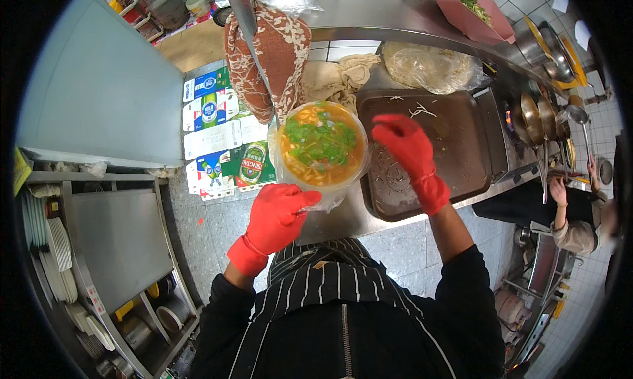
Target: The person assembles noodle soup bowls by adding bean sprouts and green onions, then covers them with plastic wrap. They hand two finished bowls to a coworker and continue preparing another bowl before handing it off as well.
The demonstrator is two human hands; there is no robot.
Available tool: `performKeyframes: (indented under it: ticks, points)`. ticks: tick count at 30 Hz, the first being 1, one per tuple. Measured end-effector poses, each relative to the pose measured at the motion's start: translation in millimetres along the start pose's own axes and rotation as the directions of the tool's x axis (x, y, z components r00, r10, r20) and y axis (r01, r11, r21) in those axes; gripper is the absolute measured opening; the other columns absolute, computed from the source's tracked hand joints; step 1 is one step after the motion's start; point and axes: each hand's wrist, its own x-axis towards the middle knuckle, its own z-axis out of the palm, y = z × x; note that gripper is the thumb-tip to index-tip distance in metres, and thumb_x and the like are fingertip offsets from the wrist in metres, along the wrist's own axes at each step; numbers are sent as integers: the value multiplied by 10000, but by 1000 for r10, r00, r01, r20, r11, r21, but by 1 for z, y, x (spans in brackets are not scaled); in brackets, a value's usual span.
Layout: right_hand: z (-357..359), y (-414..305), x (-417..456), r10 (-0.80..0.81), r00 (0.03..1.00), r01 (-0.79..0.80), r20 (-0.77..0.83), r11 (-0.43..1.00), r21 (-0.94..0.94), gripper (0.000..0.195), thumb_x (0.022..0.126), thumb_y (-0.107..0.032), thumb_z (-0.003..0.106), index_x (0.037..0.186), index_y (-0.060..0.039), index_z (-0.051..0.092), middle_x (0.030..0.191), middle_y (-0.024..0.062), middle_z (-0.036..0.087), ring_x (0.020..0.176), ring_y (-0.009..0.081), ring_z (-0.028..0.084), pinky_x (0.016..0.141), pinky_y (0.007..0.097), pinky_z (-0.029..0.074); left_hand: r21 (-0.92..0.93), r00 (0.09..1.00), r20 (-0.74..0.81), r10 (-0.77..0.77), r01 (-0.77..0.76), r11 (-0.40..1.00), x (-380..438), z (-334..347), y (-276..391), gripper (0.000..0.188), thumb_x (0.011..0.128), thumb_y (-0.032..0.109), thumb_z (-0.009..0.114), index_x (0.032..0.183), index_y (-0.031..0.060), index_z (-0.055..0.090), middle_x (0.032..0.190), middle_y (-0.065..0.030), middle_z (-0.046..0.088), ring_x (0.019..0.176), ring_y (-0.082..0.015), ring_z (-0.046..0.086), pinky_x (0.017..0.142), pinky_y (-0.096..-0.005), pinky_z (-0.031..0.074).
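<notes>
A round plastic tub of noodle soup (320, 146) topped with chopped green herbs stands at the near left corner of the steel counter, with thin clear plastic film (326, 201) around its lower edge. My left hand (279, 208), in a red rubber glove, pinches that film at the tub's near left side. To the right of the tub, my right hand (403, 146), gloved alike, hovers over the left part of a brown tray (457, 181). Its fingers are curled; whether something thin is between them cannot be told.
Behind the tub lie a patterned brown cloth (277, 57), a beige cloth (336, 77) and a clear bag of noodles (430, 67). A steel post rises beside the tub. Flattened beer cartons (232, 131) cover the floor left. Pans (529, 119) and a co-worker (578, 225) are at right.
</notes>
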Motion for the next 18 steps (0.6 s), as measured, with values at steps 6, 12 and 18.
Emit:
performKeyframes:
  ticks: [6, 12, 18]
  points:
    - [-18, 1, 69, -278, 879, 244, 387, 960, 135, 544, 816, -119, 683, 1328, -39, 517, 1277, 102, 565, 1134, 182, 550, 961, 320, 435, 28, 954, -288, -87, 99, 995, 1, 16, -4, 373, 653, -43, 655, 992, 111, 678, 907, -76, 611, 908, -299, 574, 798, -375, 440]
    - [2, 66, 120, -446, 733, 425, 513, 890, 166, 402, 817, -236, 655, 1173, -49, 632, 1114, 126, 640, 1015, 206, 606, 872, 360, 470, -173, 958, -261, -116, 72, 982, 16, 34, -10, 345, 696, -87, 568, 982, 78, 669, 1330, -145, 535, 1333, -368, 384, 1098, -483, 274]
    - [22, 59, 123, 2, 968, -74, 250, 957, 280, 229, 882, -242, 620, 995, -48, 664, 983, 80, 684, 806, 183, 669, 703, 314, 529, -139, 985, -162, -57, 35, 990, 20, 35, -6, 370, 656, -124, 581, 931, 103, 683, 1221, -99, 621, 1324, -352, 409, 1131, -526, 207]
